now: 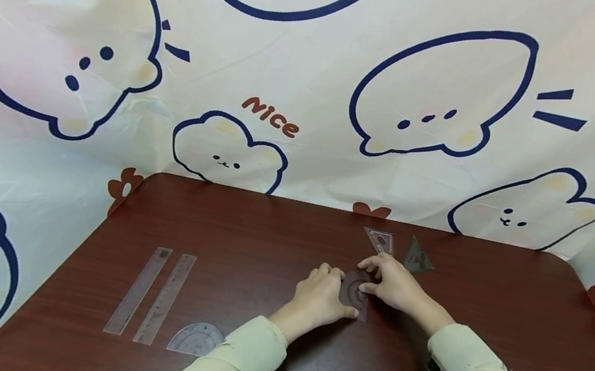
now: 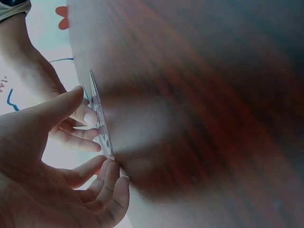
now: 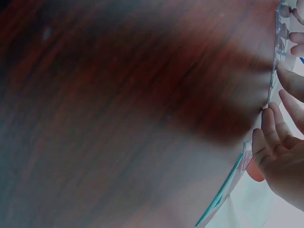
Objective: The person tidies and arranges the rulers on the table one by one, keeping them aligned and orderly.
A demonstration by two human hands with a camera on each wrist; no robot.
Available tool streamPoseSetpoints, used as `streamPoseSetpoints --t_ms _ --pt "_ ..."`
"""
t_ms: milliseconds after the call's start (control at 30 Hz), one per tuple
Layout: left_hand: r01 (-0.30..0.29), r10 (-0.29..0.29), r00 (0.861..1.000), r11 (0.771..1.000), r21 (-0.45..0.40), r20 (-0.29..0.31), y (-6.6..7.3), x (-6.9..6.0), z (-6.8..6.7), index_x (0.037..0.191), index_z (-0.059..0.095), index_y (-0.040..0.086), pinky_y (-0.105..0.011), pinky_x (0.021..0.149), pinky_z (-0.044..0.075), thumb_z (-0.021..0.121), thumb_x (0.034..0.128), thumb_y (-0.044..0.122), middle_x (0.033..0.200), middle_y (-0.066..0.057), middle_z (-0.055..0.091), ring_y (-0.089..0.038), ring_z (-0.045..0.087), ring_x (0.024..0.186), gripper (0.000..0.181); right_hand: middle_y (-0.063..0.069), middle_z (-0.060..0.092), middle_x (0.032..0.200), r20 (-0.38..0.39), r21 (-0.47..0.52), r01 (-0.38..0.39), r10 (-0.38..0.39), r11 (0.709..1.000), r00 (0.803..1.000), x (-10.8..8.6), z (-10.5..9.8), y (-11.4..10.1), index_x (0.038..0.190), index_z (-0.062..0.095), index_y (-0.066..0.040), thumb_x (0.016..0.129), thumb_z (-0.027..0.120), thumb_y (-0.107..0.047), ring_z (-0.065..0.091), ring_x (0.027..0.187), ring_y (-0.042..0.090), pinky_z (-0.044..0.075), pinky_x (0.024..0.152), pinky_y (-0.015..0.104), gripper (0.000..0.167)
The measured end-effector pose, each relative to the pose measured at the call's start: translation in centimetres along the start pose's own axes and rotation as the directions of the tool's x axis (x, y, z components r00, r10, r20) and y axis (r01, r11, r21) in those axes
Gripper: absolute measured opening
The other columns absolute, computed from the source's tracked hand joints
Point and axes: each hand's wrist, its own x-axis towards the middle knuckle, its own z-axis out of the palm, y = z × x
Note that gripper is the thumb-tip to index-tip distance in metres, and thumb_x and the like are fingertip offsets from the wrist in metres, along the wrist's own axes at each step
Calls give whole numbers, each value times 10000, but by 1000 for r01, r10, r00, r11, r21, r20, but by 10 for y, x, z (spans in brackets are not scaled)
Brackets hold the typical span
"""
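Note:
A flat, see-through plastic drawing template with curved markings lies between both hands near the middle of the table. The left hand holds it from the left, with fingertips at its far left edge and the thumb at the near edge. From the right, the right hand has its thumb on the template and its fingers at the far edge. In the left wrist view the template appears edge-on, close to the tabletop. The right wrist view shows its edge beside the right thumb. Fingers hide parts of it.
Behind the right hand lie a clear set square and a greenish triangle. Two clear rulers lie side by side on the left. A clear protractor is partly covered by the left sleeve. A printed cloth hangs behind the brown table.

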Motion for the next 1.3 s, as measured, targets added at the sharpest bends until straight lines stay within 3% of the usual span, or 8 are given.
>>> streamPoseSetpoints --t_ms 300,500,700,900,1300 --pt "0 0 1000 999 33 12 -2 7 1 1280 594 40 -441 751 493 868 736 459 1125 -107 529 -266 533 1012 740 75 578 1002 -23 -16 -41 40 999 999 -3 1 -2 1128 684 -30 867 782 -149 566 856 203 493 761 400 303" --pt "-5 5 1000 999 42 4 -5 11 -1 1273 596 58 -436 760 487 889 712 441 1096 -92 530 -258 528 1002 739 93 563 1017 34 14 -3 2 1000 999 -2 -4 2 1160 662 -15 826 825 -174 542 870 223 480 775 404 405" --pt "-17 17 1000 1000 22 25 -10 13 -5 1287 604 80 -457 793 479 898 719 386 1123 -89 553 -262 537 1037 709 90 535 1040 84 10 -13 13 1000 996 -4 -6 3 1201 635 -34 769 873 -208 518 890 226 468 787 414 523" --pt "-17 20 997 999 -44 69 -13 15 -9 1294 615 114 -481 834 452 912 690 409 1127 -52 564 -243 545 1038 734 88 536 1012 70 11 -7 6 1000 998 -4 -4 2 1168 635 -36 756 882 -234 522 901 226 469 784 409 519" --pt "-38 38 997 999 4 66 -15 18 -7 1322 594 130 -425 788 439 908 700 399 1136 -55 548 -229 533 1027 747 93 580 994 13 24 -35 35 999 999 -6 -1 0 1123 657 1 799 845 -164 563 1016 332 476 847 469 409"
